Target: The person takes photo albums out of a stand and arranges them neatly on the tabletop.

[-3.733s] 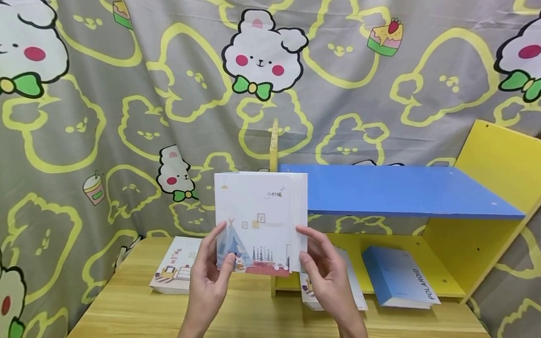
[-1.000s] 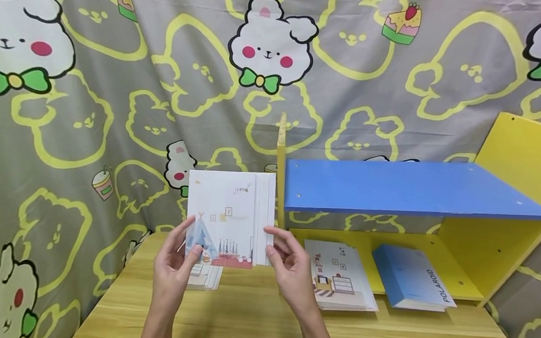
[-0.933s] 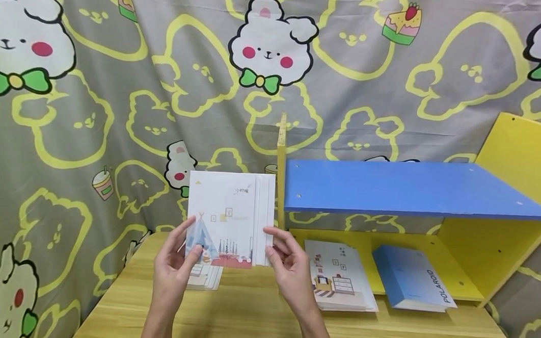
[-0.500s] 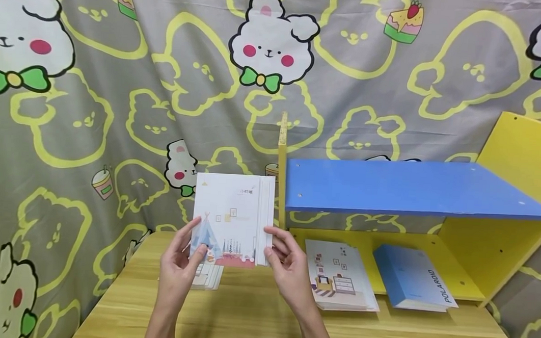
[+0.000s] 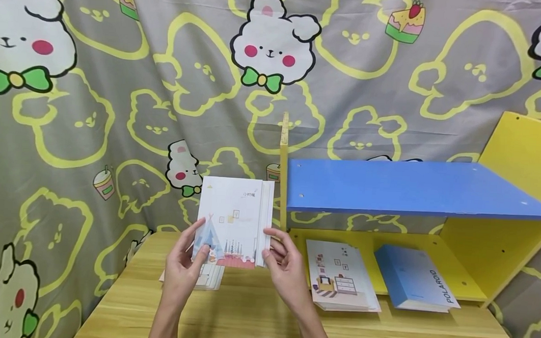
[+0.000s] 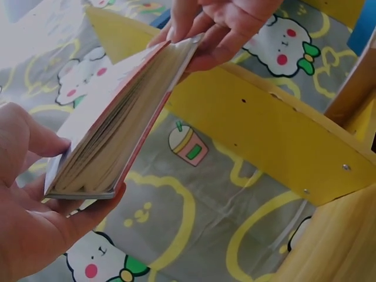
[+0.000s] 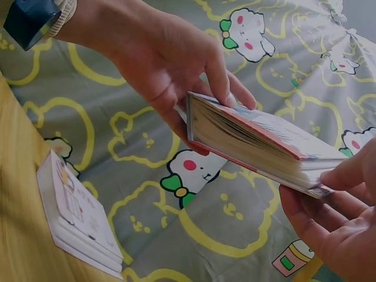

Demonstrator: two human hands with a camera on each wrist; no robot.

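A white book (image 5: 232, 202) with a drawn blue tent on its cover is held up above the table, cover facing me. My left hand (image 5: 184, 266) pinches its lower left side, thumb on the front cover. With thumb and fingers, my right hand (image 5: 288, 264) pinches the right edge, where a strip of pages or inner cover shows past the front cover. In the left wrist view the book (image 6: 123, 117) is seen from its page edge, with pages slightly fanned between the covers. The right wrist view shows the same page edge, with both hands on the book (image 7: 252, 138).
Partly behind the held book lies another white book (image 5: 211, 278) on the wooden table (image 5: 244, 321). A white book (image 5: 343, 275) and a blue POLAROID book (image 5: 413, 278) lie on the yellow shelf base at right. Above them is a blue shelf (image 5: 416, 189); a patterned curtain hangs behind.
Over the last second the held book has shifted slightly right and down, and the strip at its right edge has narrowed. Since the oldest frame, the view has turned slightly right.
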